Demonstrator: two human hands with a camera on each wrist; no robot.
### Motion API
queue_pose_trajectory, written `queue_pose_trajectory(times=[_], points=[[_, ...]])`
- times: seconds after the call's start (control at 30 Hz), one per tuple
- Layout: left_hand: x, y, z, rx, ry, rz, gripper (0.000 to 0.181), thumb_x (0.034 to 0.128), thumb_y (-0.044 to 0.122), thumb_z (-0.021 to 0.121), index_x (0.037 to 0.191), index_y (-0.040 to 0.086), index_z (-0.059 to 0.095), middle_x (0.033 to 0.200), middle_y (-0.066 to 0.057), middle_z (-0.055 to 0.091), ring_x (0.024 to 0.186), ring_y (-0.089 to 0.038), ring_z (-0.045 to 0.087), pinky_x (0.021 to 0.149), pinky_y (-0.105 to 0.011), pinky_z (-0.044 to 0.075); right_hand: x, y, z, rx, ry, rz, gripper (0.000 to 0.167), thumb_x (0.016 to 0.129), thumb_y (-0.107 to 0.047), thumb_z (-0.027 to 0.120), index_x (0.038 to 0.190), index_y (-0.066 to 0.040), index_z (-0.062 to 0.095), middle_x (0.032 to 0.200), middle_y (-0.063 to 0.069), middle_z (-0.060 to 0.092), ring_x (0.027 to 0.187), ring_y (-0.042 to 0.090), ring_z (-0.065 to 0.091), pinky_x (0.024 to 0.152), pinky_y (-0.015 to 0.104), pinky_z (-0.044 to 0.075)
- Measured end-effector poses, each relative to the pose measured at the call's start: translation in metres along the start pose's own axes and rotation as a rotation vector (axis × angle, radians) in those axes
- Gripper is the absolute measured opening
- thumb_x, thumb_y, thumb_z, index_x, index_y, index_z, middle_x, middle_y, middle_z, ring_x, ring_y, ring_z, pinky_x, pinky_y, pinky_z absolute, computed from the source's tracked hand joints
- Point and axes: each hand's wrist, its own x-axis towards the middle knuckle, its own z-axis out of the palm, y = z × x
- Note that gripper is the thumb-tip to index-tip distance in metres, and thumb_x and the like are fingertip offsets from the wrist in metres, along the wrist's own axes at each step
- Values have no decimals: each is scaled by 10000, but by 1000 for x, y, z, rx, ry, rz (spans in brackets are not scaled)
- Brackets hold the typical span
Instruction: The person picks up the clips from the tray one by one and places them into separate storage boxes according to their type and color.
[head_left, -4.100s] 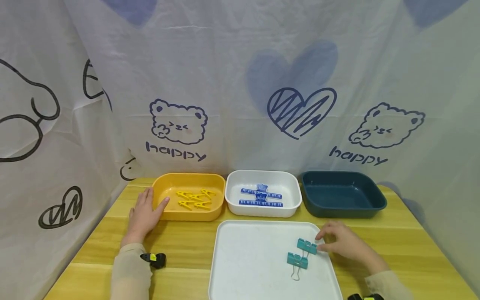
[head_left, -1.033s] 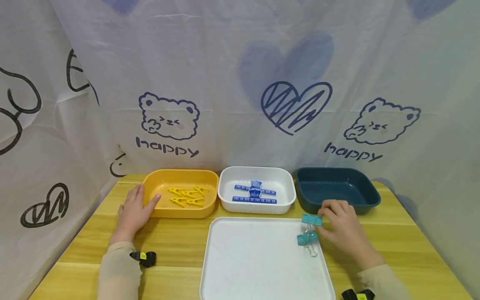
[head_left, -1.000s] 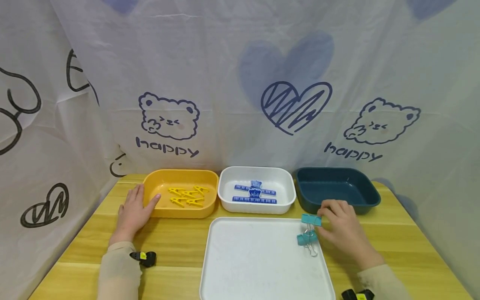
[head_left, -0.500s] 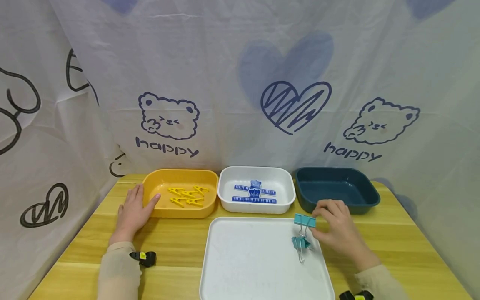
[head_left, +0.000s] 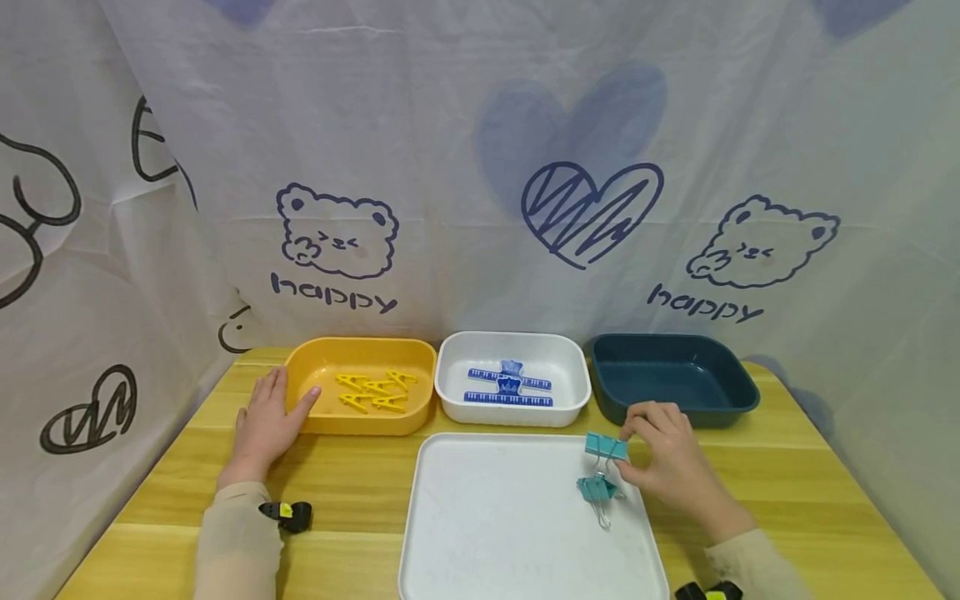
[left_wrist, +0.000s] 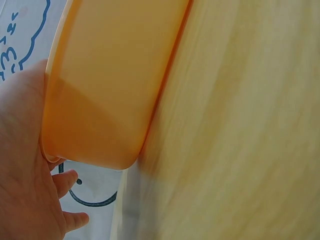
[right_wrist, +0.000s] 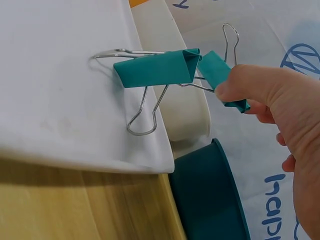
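Observation:
My right hand (head_left: 671, 458) pinches a teal binder clip (head_left: 606, 446) by its end, between thumb and fingers, over the far right corner of the white tray (head_left: 510, 517). Just below it is a second teal binder clip (head_left: 597, 488). In the right wrist view the held binder clip (right_wrist: 215, 70) and the other binder clip (right_wrist: 157, 69) meet at their wire handles; whether these are hooked together I cannot tell. At the left end of the yellow bin (head_left: 360, 427) rests my left hand (head_left: 264, 425), thumb over the rim and the other fingers extended along the outside.
Several yellow clips (head_left: 375, 387) lie inside the yellow bin. Beside it, a white bin (head_left: 517, 417) holds two blue ruler-shaped clips (head_left: 510, 399). A dark teal bin (head_left: 675, 383) stands at the right, behind my right hand. Behind the wooden table (head_left: 345, 517) hangs a printed cloth (head_left: 480, 250).
Both binder clips lay on the tray earlier; my right hand has since raised one. Lately the hand and clips have shifted slightly left, and the lower clip has turned. My left hand stays put.

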Motion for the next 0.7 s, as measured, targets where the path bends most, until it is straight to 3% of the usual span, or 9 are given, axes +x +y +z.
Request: queue_pose_trajectory(times=[0.27,0.7], points=[[0,-1,1,-4,8,5,971,956,693,284,1546,-31,18,1605,-295,51,1473,-505,17,1083,-777,59,-1,3,1,-11,-46,75,376,576,-155,898,798,-155,594,1008,21,567,957,210,417,818,409,361],[1,-1,0,-4,13,11,969,958,691,282,1545,-32,11,1605,-296,46,1471,-509,16,1087,-773,58,-4,16,-5,-40,33,181,355,576,-77,889,782,-85,600,994,92,569,955,299,416,822,437,324]])
